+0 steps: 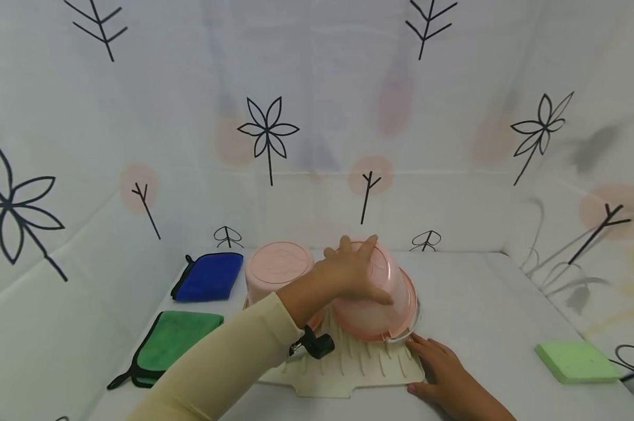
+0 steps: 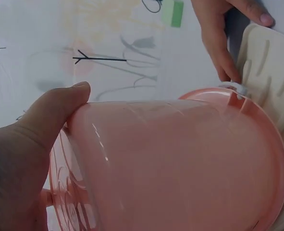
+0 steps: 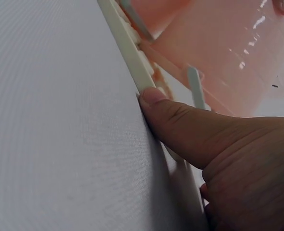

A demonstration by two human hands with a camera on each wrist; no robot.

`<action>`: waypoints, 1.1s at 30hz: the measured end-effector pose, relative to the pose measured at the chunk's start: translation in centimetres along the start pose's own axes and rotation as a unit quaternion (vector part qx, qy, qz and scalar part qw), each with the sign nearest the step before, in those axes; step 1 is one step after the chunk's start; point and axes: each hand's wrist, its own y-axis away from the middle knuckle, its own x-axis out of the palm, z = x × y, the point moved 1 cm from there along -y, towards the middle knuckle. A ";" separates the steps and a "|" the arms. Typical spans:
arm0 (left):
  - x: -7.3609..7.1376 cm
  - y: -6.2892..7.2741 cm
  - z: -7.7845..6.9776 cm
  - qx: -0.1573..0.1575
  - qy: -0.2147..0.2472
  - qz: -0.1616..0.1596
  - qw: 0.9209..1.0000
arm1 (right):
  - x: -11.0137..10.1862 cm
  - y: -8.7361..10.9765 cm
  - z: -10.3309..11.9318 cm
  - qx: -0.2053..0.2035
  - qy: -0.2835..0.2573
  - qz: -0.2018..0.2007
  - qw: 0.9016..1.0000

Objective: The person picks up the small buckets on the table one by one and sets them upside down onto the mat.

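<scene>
Two pink plastic buckets stand bottom-up on a cream ribbed drying mat [image 1: 343,374]. My left hand [image 1: 350,275] grips the right-hand bucket [image 1: 395,289] round its base, thumb on the near side and fingers over the far side. That bucket leans, and a pale handle [image 2: 235,88] shows at its rim. The left-hand bucket [image 1: 277,263] is partly hidden by my forearm. At the mat's right edge, my right hand [image 1: 445,371] touches the side with thumb and fingertips spread apart. In the right wrist view its thumb [image 3: 180,120] presses the mat's rim.
A blue cloth pad [image 1: 211,278] and a green one [image 1: 180,342], both black-edged, lie to the left on the white table. A light green block [image 1: 577,361] sits at the far right. Behind hangs a patterned white curtain [image 1: 317,117].
</scene>
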 end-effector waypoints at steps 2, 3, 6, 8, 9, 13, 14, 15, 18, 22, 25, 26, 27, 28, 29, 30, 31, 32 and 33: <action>0.3 -0.2 0.0 -0.005 0.015 -0.004 1.000 | -0.1 0.0 0.0 0.003 -0.001 0.007 1.000; 0.6 -0.2 0.1 -0.008 0.023 -0.006 1.000 | -0.1 0.0 0.0 0.008 -0.004 0.012 1.000; 1.0 -0.3 0.1 -0.019 0.043 -0.014 0.999 | -0.2 0.0 0.1 0.017 -0.008 0.022 1.000; 1.2 -0.4 0.2 -0.027 0.055 -0.018 0.998 | -0.1 0.0 0.1 0.015 -0.007 0.020 1.000; 1.3 -0.5 0.2 -0.030 0.058 -0.020 0.998 | -0.1 0.0 0.0 0.014 -0.006 0.019 1.000; 1.6 -0.9 0.2 -0.037 0.067 -0.027 0.997 | -0.1 0.0 0.1 0.005 0.000 0.010 1.000; 1.7 -1.0 0.1 -0.037 0.067 -0.030 0.997 | -0.1 0.0 0.1 0.002 0.002 0.007 1.000; 1.8 -1.1 0.0 -0.039 0.066 -0.033 0.997 | -0.1 0.0 0.0 0.000 0.003 0.006 1.000; 2.2 -1.4 -0.7 -0.047 0.065 -0.042 0.996 | -0.2 0.0 0.1 0.006 0.002 0.009 1.000; 2.6 -1.6 -2.0 -0.060 0.065 -0.048 0.995 | -0.3 0.0 0.2 0.043 -0.011 0.039 0.998; 2.8 -1.9 -2.6 -0.070 0.066 -0.049 0.994 | -0.4 0.0 0.2 0.065 -0.023 0.054 0.996; 2.9 -2.0 -2.7 -0.075 0.066 -0.049 0.994 | -0.5 0.0 0.2 0.067 -0.024 0.054 0.996; 2.9 -2.1 -2.7 -0.079 0.065 -0.051 0.993 | -0.5 0.0 0.2 0.069 -0.026 0.055 0.996; 3.0 -2.2 -2.7 -0.083 0.065 -0.052 0.993 | -0.4 0.0 0.2 0.066 -0.025 0.054 0.996; 3.1 -2.4 -2.7 -0.086 0.065 -0.053 0.993 | -0.4 0.1 0.2 0.062 -0.022 0.053 0.996; 3.1 -2.5 -2.6 -0.088 0.064 -0.053 0.993 | -0.4 0.1 0.2 0.060 -0.019 0.053 0.997; 3.2 -2.7 -2.6 -0.090 0.063 -0.053 0.992 | -0.4 0.1 0.1 0.058 -0.016 0.052 0.997; 3.3 -2.8 -2.5 -0.090 0.063 -0.053 0.993 | -0.4 0.1 0.0 0.055 -0.014 0.051 0.997; 3.3 -2.9 -2.5 -0.090 0.063 -0.052 0.993 | -0.3 0.1 0.0 0.053 -0.012 0.050 0.997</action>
